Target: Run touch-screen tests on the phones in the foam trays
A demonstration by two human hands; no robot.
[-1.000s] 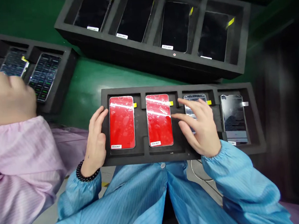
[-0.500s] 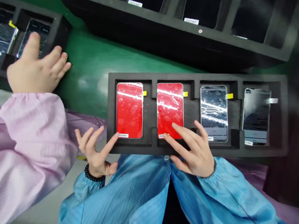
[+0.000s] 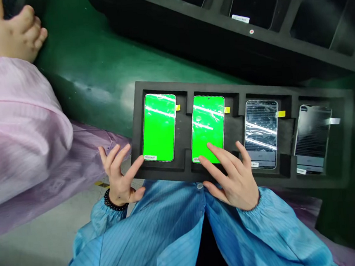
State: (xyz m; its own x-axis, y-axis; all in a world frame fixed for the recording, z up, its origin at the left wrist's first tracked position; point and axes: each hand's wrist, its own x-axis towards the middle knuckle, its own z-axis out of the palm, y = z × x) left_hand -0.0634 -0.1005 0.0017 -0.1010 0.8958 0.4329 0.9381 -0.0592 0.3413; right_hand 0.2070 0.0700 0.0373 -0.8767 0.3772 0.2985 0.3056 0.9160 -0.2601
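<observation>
A black foam tray (image 3: 187, 171) lies in front of me with several phones in its slots. The two left phones, one (image 3: 159, 126) and the other (image 3: 209, 122), show bright green screens. A third phone (image 3: 261, 129) and a fourth phone (image 3: 313, 135) show dim text screens. My left hand (image 3: 119, 177) is open, fingers spread, with its index fingertip at the lower left corner of the first green phone. My right hand (image 3: 231, 176) is open too, fingers stretched flat, fingertips resting on the bottom of the second green phone.
A larger black foam tray (image 3: 219, 42) with dark phones stands behind on the green surface (image 3: 98, 82). A co-worker's pink sleeve (image 3: 19, 134) fills the left, and that person's hand (image 3: 7, 34) is at the top left.
The two left phone screens have turned from red to green. My hands have stayed at the tray's front edge. The co-worker's hand has moved up and left.
</observation>
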